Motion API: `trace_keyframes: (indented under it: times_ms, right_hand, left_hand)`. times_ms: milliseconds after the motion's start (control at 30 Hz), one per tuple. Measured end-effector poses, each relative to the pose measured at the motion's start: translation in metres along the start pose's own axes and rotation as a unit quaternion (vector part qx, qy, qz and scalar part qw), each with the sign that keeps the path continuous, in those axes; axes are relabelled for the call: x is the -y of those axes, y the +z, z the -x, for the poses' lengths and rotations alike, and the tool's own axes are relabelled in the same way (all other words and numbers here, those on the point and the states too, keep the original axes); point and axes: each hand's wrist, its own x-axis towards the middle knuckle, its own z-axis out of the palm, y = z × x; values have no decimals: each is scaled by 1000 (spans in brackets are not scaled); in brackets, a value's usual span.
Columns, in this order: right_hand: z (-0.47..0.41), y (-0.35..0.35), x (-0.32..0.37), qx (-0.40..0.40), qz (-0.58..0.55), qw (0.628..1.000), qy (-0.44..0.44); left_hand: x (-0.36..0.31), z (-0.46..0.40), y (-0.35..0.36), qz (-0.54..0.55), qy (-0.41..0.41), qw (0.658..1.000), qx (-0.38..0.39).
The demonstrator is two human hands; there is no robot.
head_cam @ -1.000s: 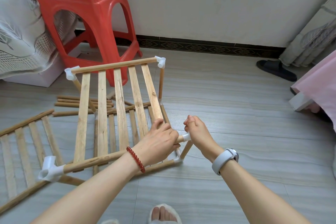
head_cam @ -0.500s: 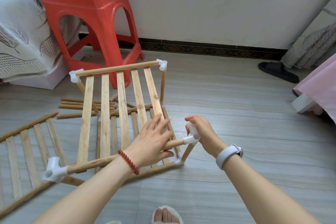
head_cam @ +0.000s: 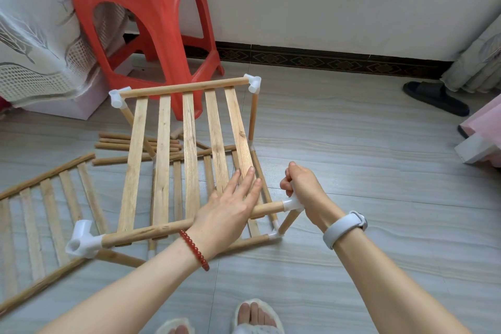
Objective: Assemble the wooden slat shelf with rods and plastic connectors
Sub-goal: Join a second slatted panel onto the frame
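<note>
On smooth slats (head_cam: 189, 144) left hand (head_cam: 230, 211) lies flat — right hand (head_cam: 303, 192) seemingly grips white connector (head_cam: 291, 203)

Her left hand (head_cam: 230, 209), which a second ago was wrapped round the round wooden front rod (head_cam: 151, 230), has let go and now lies flat with straight fingers across the pale wooden slats (head_cam: 217, 138). Her right hand (head_cam: 303, 192) has shifted onto the white plastic corner connector (head_cam: 291, 203), gripping it.
</note>
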Motion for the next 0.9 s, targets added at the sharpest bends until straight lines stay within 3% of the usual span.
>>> trace_keyframes:
  times_ms: [167, 233, 300, 433, 500, 600, 800, 900]
  right_hand:
    - [-2, 2, -2, -21, 50, 997, -49]
    - [1, 2, -1, -58, 147, 983, -90]
    - [7, 4, -3, -146, 269, 943, -133]
    - [37, 24, -17, -289, 393, 835, -254]
    - [49, 36, -27, -271, 439, 789, -335]
    - [57, 52, -33, -194, 469, 755, -416]
    - [43, 38, -31, -173, 402, 780, -448]
    - [19, -3, -29, -153, 417, 773, -453]
  left_hand:
    - [-1, -1, 1, 8, -6, 1000, -8]
    - [-1, 0, 0, 29, -10, 999, -22]
    - [1, 1, -2, 55, -15, 998, -28]
    - [12, 8, -14, 70, -7, 997, 14]
    - [25, 17, -23, 71, -3, 997, 42]
    - [53, 37, -33, 65, -15, 998, 14]
    - [95, 61, -32, 128, -137, 978, -89]
    - [102, 56, -31, 118, -149, 967, -168]
